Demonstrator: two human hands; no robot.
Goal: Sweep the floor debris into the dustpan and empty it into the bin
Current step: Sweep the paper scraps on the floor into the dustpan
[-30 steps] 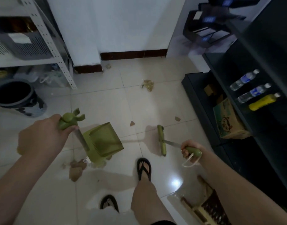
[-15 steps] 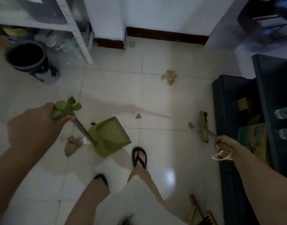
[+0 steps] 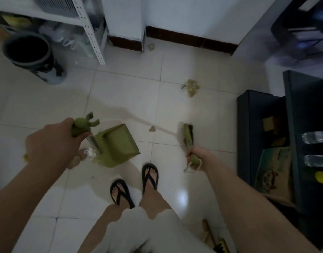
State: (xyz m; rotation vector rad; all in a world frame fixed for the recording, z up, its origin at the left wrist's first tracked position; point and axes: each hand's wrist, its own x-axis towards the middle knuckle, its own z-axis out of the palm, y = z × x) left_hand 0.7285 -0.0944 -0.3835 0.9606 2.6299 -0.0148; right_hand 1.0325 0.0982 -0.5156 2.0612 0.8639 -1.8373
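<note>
Just left of the dustpan point(image 3: 118, 143), scraps point(image 3: 89, 153) are partly hidden behind the left hand point(image 3: 51, 145) & the pan's pole — no. of pieces unclear. Right of it, the broom point(image 3: 188, 136) head is blurred. Far right, two bottles point(image 3: 315, 136) are cut by the frame edge. Far up-left, the bin point(image 3: 27, 50) is black inside.

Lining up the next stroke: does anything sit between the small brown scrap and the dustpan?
Nothing visible does. Only bare tile separates the scrap from the dustpan. The broom sits on the scrap's other side, and the nearer foot stands clear of that line.
</note>
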